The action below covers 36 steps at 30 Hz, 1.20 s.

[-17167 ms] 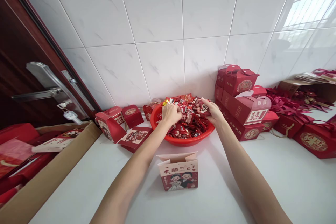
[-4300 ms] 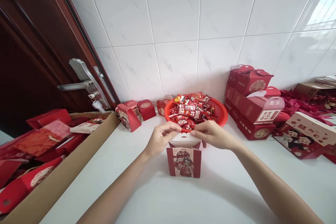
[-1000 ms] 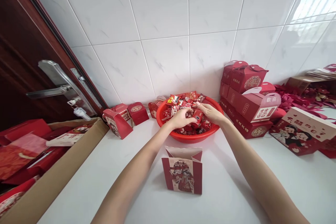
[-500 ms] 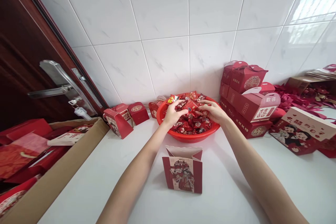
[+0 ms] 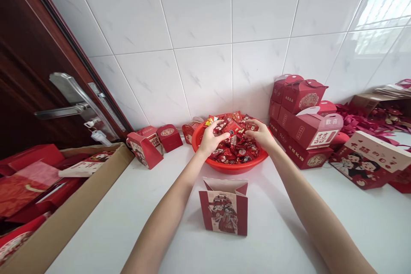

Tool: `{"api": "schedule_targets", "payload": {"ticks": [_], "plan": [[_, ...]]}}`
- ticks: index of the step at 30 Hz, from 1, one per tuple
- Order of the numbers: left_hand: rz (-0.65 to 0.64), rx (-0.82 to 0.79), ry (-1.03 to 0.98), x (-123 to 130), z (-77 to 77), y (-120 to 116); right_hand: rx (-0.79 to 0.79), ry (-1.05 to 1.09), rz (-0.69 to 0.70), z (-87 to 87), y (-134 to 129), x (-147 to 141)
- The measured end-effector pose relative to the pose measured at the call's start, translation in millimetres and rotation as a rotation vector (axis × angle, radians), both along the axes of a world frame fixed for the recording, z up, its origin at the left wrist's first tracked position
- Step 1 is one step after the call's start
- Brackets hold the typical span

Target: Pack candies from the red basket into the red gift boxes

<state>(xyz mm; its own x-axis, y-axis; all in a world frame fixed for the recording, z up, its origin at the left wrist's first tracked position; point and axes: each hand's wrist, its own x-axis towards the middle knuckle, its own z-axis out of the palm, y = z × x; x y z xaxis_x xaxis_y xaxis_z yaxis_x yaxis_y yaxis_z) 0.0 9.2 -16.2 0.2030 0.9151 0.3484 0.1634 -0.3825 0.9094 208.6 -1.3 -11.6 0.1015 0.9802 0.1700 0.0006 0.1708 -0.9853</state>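
Note:
A red plastic basin stands against the tiled wall, heaped with red-wrapped candies. My left hand rests at the left side of the heap, thumb and fingers spread apart. On the right side of the heap is my right hand, its fingers curled over the candies; what its fingertips hold, if anything, is too small to tell. Between my forearms, a red and cream paper box with a printed figure stands upright, its top open.
Stacked red boxes and a printed box are on the right, near red ribbons. Small red boxes stand left of the basin. A cardboard carton of red packages lies beside the door.
My right hand has shifted slightly, and the candies between my hands have moved a little. My left hand is almost where it was.

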Motion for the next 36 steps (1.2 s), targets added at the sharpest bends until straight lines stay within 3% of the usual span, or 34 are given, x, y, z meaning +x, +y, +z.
{"api": "schedule_targets", "payload": {"ticks": [4,7,15,21,27,31,36], "plan": [[-0.033,-0.023,-0.124,1,0.8,-1,0.045,-0.059,-0.179,-2.5,1,4],[-0.033,-0.057,-0.217,2,2.0,-2,0.107,-0.008,-0.194,1.0,-1,3],[-0.017,-0.013,-0.254,2,1.3,-2,0.128,0.303,0.063,17.8,-9,0],[-0.010,0.029,-0.243,0,-1.2,0,-0.030,0.368,0.254,21.2,-12,-5],[-0.053,-0.002,-0.259,2,2.3,-4,-0.127,0.341,0.297,16.7,-12,-5],[-0.060,-0.049,-0.224,5,5.7,-7,-0.113,0.384,0.239,12.4,-9,-6],[0.074,-0.114,-0.050,5,12.3,-7,-0.045,0.518,0.054,6.8,4,5]]}}
